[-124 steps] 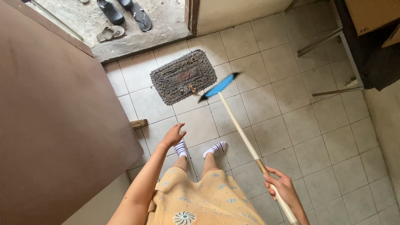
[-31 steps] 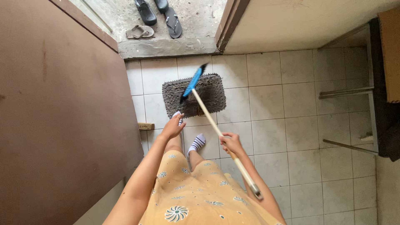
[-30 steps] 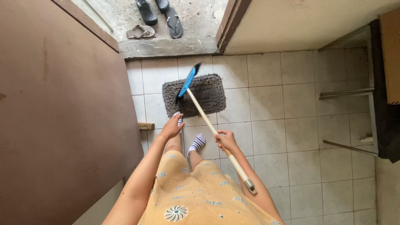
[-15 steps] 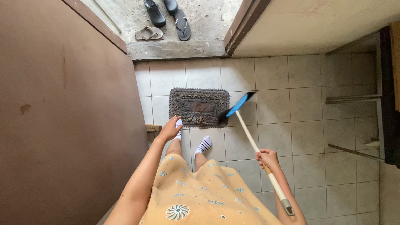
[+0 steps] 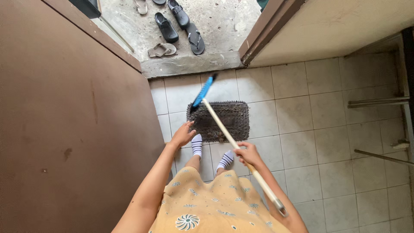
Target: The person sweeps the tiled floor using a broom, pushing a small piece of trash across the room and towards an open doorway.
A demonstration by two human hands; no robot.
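My right hand (image 5: 247,154) grips the pale wooden handle of a broom (image 5: 224,129). Its blue head (image 5: 203,92) is over the far left corner of a grey doormat (image 5: 235,116) on the tiled floor. My left hand (image 5: 183,135) hangs free in front of me with its fingers apart, holding nothing, close to the brown door (image 5: 73,129). My feet in striped white socks (image 5: 196,144) stand at the mat's near edge.
A concrete step (image 5: 189,64) lies beyond the doorway, with several sandals and shoes (image 5: 174,26) on it. The brown door stands open on the left. Metal furniture legs (image 5: 379,103) and a dark frame are along the right side.
The broom head has swung from the mat's right edge to its far left corner. My right hand moved left and forward with the handle. I have stepped closer to the doorway.
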